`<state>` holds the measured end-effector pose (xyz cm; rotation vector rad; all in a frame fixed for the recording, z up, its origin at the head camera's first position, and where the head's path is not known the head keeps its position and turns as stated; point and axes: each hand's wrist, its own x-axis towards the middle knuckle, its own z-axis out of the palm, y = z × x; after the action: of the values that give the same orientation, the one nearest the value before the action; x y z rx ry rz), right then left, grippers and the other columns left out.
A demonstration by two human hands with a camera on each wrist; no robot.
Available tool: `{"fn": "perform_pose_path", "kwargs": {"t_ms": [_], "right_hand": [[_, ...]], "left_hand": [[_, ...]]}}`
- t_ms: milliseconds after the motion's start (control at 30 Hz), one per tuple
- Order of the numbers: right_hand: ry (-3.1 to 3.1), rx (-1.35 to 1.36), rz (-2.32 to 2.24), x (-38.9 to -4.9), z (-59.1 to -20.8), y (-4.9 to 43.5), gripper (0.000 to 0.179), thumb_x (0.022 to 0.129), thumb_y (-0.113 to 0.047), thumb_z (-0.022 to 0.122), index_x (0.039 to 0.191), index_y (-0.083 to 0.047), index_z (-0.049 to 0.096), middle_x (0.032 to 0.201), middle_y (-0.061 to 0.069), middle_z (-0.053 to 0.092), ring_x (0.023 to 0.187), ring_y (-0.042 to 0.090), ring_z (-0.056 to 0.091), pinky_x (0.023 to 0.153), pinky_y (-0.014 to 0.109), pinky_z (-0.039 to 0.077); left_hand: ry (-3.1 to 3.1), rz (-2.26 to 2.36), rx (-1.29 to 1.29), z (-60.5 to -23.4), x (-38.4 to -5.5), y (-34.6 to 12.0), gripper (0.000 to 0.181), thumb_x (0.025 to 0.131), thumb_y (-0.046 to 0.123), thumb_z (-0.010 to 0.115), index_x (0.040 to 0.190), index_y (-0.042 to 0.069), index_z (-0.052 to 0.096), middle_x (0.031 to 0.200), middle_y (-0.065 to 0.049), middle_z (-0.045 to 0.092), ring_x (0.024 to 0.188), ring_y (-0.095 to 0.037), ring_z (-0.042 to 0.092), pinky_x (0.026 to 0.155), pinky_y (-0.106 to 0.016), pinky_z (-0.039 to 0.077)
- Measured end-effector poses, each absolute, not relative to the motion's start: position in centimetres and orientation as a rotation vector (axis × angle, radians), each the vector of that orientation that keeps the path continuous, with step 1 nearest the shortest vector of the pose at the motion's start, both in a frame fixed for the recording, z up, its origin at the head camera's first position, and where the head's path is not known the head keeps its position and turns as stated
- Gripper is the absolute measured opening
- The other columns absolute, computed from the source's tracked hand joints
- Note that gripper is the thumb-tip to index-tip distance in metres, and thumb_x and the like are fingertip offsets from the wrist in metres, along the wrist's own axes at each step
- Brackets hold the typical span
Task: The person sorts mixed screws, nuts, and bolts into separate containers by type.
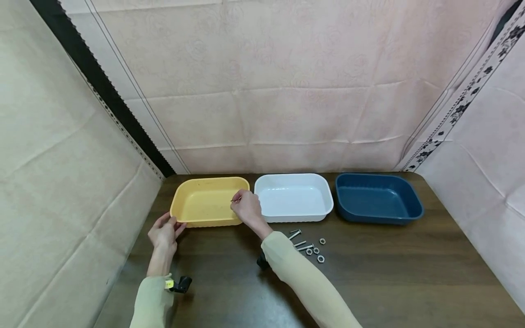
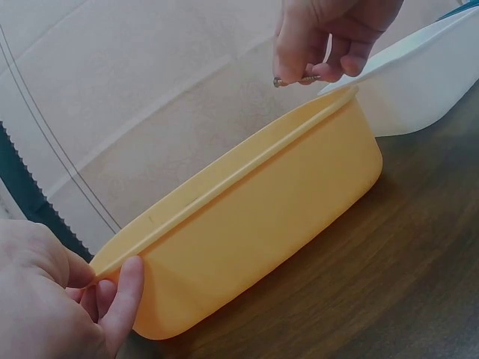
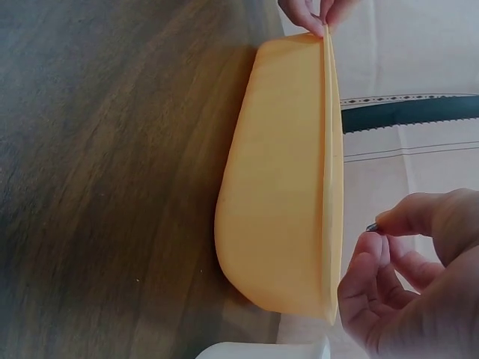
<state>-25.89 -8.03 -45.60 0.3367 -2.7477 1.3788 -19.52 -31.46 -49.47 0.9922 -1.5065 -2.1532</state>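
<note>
A yellow tray (image 1: 209, 200) stands at the left of the table. My left hand (image 1: 164, 232) pinches its rim at the near left corner; in the left wrist view the thumb and fingers lie on either side of the edge. Over the tray's right end, my right hand (image 1: 248, 208) holds a small screw (image 2: 298, 80) between thumb and fingertips. The screw lies roughly level above the rim, touching nothing but the hand. Only its tip (image 3: 372, 227) shows in the right wrist view.
To the right of the yellow tray stand a white tray (image 1: 293, 216) and a dark blue tray (image 1: 379, 218). Several bolts (image 1: 305, 247) and hex nuts (image 1: 321, 259) lie on the wooden table (image 1: 381, 273) near my right forearm. Cloth hangs (image 1: 287, 114) behind the table.
</note>
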Motion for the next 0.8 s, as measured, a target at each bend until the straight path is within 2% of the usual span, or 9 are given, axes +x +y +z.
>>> {"fn": "perform_pose_path", "kwargs": {"t_ms": [267, 500, 800], "right_hand": [[-2.769, 0.334, 1.343, -26.16, -45.97, -8.52, 0.004, 0.082, -0.01, 0.071, 0.086, -0.01, 0.073, 0.073, -0.004, 0.065, 0.064, 0.011, 0.058, 0.053, 0.024, 0.047], [-2.772, 0.322, 1.314, -26.23, -46.24, -8.85, 0.004, 0.082, -0.01, 0.072, 0.086, -0.009, 0.073, 0.073, -0.003, 0.065, 0.063, 0.013, 0.058, 0.052, 0.026, 0.047], [-2.79, 0.301, 1.287, -26.05, -46.33, -8.93, 0.005, 0.083, -0.01, 0.07, 0.085, -0.012, 0.073, 0.073, -0.003, 0.065, 0.065, 0.015, 0.059, 0.054, 0.028, 0.047]], "left_hand": [[-1.515, -2.163, 0.984, -49.6, -19.62, -31.5, 0.035, 0.099, 0.002, 0.057, 0.134, 0.005, 0.052, 0.112, -0.01, 0.051, 0.08, -0.013, 0.065, 0.077, -0.027, 0.058], [-1.482, -2.165, 0.981, -49.63, -19.69, -31.34, 0.031, 0.098, 0.0, 0.059, 0.128, 0.006, 0.055, 0.11, -0.009, 0.053, 0.078, -0.014, 0.066, 0.076, -0.029, 0.059], [-1.494, -2.169, 0.979, -49.69, -19.62, -31.42, 0.037, 0.098, 0.0, 0.058, 0.134, 0.003, 0.052, 0.118, -0.014, 0.052, 0.083, -0.016, 0.068, 0.075, -0.028, 0.059]]}}
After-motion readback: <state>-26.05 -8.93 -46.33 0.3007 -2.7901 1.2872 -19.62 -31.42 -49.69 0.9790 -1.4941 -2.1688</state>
